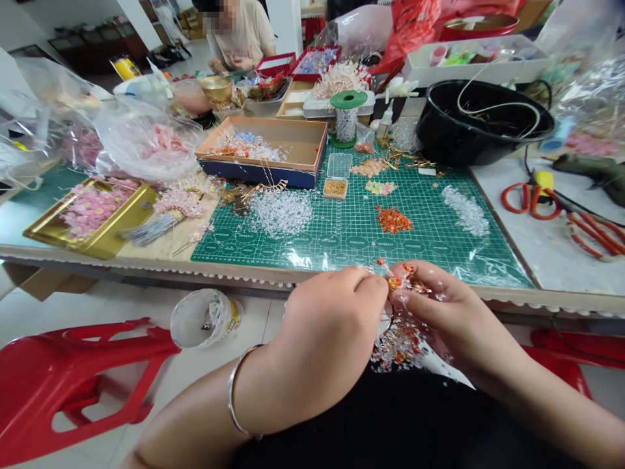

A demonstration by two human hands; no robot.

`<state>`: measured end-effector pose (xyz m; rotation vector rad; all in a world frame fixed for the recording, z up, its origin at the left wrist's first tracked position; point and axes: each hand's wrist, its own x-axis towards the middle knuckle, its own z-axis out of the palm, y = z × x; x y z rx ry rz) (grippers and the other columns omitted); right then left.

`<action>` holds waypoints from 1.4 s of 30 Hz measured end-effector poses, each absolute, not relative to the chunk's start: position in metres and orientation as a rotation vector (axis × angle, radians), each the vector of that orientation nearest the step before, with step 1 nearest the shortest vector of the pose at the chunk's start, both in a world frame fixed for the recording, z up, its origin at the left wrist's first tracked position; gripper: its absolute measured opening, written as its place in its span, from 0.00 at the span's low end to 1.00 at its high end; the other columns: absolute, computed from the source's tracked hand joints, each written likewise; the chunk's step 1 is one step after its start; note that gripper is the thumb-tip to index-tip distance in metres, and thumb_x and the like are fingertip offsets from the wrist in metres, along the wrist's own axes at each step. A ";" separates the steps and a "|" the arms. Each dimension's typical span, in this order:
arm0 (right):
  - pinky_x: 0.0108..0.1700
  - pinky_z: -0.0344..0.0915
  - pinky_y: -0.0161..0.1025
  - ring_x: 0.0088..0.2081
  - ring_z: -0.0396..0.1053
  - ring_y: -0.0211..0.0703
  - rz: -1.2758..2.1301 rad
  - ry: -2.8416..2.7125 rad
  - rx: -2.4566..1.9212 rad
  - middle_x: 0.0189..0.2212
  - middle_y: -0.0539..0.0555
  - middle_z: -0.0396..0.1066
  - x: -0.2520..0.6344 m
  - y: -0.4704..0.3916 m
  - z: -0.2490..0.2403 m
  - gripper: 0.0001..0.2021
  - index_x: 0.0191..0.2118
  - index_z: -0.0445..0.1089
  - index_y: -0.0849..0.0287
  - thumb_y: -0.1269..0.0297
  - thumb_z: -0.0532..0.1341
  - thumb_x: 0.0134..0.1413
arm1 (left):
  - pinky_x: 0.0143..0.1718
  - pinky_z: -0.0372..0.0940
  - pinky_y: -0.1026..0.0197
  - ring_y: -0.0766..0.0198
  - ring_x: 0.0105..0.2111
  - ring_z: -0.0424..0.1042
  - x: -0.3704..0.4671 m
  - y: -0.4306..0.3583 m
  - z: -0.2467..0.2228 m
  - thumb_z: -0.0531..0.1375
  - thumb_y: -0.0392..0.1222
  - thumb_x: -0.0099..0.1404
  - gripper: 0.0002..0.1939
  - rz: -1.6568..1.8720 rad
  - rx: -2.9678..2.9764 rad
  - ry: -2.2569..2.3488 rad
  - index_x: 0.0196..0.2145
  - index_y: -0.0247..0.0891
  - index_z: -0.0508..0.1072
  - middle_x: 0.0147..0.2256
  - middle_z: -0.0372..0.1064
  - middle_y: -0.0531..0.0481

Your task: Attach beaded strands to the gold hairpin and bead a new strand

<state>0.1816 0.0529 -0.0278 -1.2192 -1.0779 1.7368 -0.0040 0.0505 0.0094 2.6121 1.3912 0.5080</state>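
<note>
A beaded piece [403, 342] of orange and clear beads is held over my lap, just in front of the table edge. My left hand [336, 326], with a silver bangle at its wrist, is closed at the left side of the piece, its fingertips pinching near an orange bead cluster. My right hand [446, 309] grips the piece from the right, thumb and forefinger on its upper part. Beyond the hands, orange beads [393, 220] and clear beads [280, 212] lie in piles on the green cutting mat [332, 251].
An open box [263, 170] of beads, a gold tin [102, 241] of pink flowers, a green spool [347, 99] and a black basin [481, 124] stand on the table. Red-handled scissors [530, 200] lie right. Across sits a person [241, 32]. A bucket [205, 319] and red stool [29, 384] are lower left.
</note>
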 end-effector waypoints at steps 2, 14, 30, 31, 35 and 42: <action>0.33 0.66 0.37 0.32 0.67 0.41 1.805 -0.978 -1.220 0.30 0.49 0.66 0.180 0.051 -0.027 0.16 0.39 0.66 0.54 0.54 0.70 0.51 | 0.29 0.61 0.61 0.63 0.28 0.67 -0.003 0.049 0.011 0.54 0.31 0.68 0.09 0.461 2.580 1.419 0.30 0.37 0.71 0.29 0.68 0.50; 0.32 0.65 0.36 0.32 0.67 0.40 1.828 -0.949 -1.178 0.30 0.50 0.68 0.180 0.051 -0.039 0.16 0.39 0.68 0.55 0.55 0.71 0.50 | 0.27 0.57 0.60 0.62 0.27 0.67 -0.005 0.053 0.008 0.52 0.31 0.70 0.10 0.391 2.616 1.316 0.33 0.37 0.70 0.28 0.70 0.50; 0.34 0.64 0.36 0.31 0.66 0.38 1.783 -1.046 -1.243 0.31 0.49 0.68 0.182 0.054 -0.052 0.15 0.40 0.68 0.55 0.57 0.70 0.51 | 0.25 0.50 0.58 0.65 0.22 0.63 -0.007 0.050 -0.014 0.53 0.32 0.69 0.13 0.638 2.666 1.318 0.27 0.37 0.70 0.21 0.66 0.53; 0.34 0.65 0.36 0.32 0.66 0.39 1.775 -1.068 -1.252 0.32 0.49 0.68 0.182 0.054 -0.054 0.15 0.41 0.68 0.55 0.56 0.69 0.52 | 0.25 0.51 0.59 0.65 0.23 0.64 -0.007 0.051 -0.016 0.53 0.33 0.70 0.13 0.640 2.613 1.333 0.29 0.37 0.72 0.22 0.67 0.52; 0.37 0.67 0.39 0.34 0.67 0.41 1.679 -1.207 -1.315 0.34 0.50 0.69 0.181 0.060 -0.065 0.15 0.43 0.67 0.54 0.52 0.66 0.56 | 0.30 0.56 0.60 0.64 0.28 0.71 -0.005 0.058 -0.025 0.54 0.37 0.71 0.11 0.640 2.415 1.391 0.35 0.38 0.76 0.27 0.75 0.52; 0.63 0.53 0.54 0.59 0.59 0.58 0.880 -1.643 -1.395 0.55 0.55 0.64 0.206 0.066 -0.030 0.23 0.52 0.68 0.47 0.54 0.70 0.50 | 0.28 0.55 0.61 0.66 0.24 0.68 -0.006 0.082 -0.014 0.55 0.36 0.69 0.13 0.837 2.425 1.544 0.28 0.38 0.75 0.22 0.72 0.53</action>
